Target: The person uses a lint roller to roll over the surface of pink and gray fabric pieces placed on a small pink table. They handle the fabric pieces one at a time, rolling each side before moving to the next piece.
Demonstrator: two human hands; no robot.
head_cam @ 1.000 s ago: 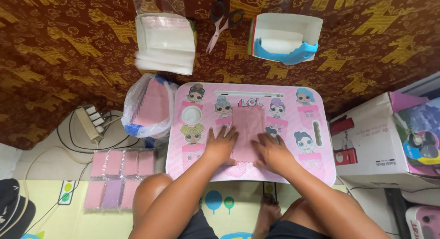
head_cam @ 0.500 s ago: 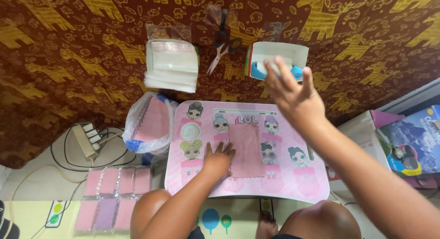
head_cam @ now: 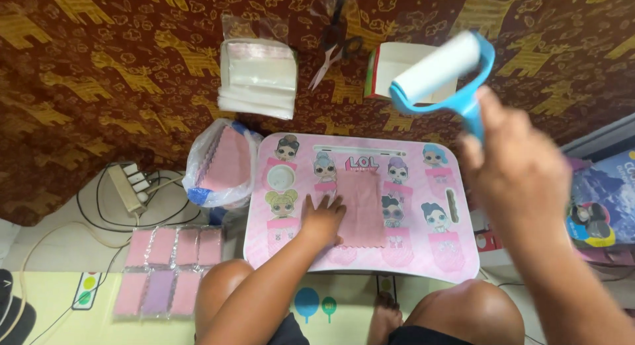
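One plastic bag [head_cam: 221, 163] holds pink cloths beside the lap table [head_cam: 423, 252].

The right hand [head_cam: 522, 179], raised close to the camera, is motion-blurred; its fingers wrap and hide the lower handle of the blue-framed white lint roller [head_cam: 440, 70], and its forearm runs off the bottom right corner; behind the roller, the open white cardboard box [head_cam: 390, 67] is partly covered; beneath the left hand [head_cam: 324, 219], the near edge of the pink fabric rectangle [head_cam: 360, 206] is hidden; right of the raised hand, the blue printed box [head_cam: 605, 199] is cut by the frame edge.
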